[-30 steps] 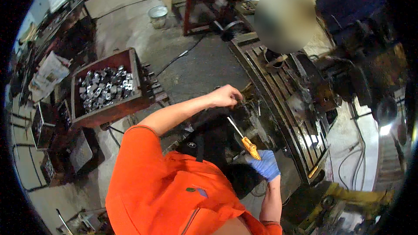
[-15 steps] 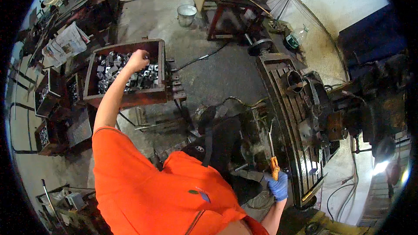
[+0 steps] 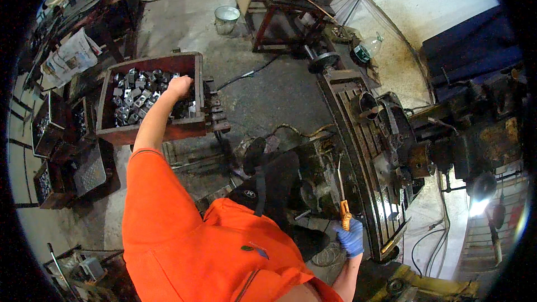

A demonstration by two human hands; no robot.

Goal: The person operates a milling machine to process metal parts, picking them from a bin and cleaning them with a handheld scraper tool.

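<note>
My bare left hand [image 3: 179, 86] reaches down into a reddish-brown crate [image 3: 154, 135], close to its right wall. Its fingers are curled inward, and whatever lies between them is hidden. Small grey metal blocks [image 3: 137, 96], some with holes, fill much of the crate in a loose heap. In a blue glove, my right hand [image 3: 351, 239] grips an orange-handled tool [image 3: 345, 212] whose long thin shaft points up and away from me. That hand is beside the front end of a slotted machine table [image 3: 366, 159], apart from it.
Machine parts [image 3: 425, 159] rise right of the slotted table. Smaller boxes of metal pieces [image 3: 53, 184] and a dark tray [image 3: 92, 170] stand left of the crate. A bucket [image 3: 226, 19] and a dark stand [image 3: 268, 19] are farther off. A cable [image 3: 251, 72] crosses the floor.
My left hand has shifted slightly right within the crate, toward its right wall. The whole view has turned a little. My right hand keeps its hold on the orange-handled tool.
</note>
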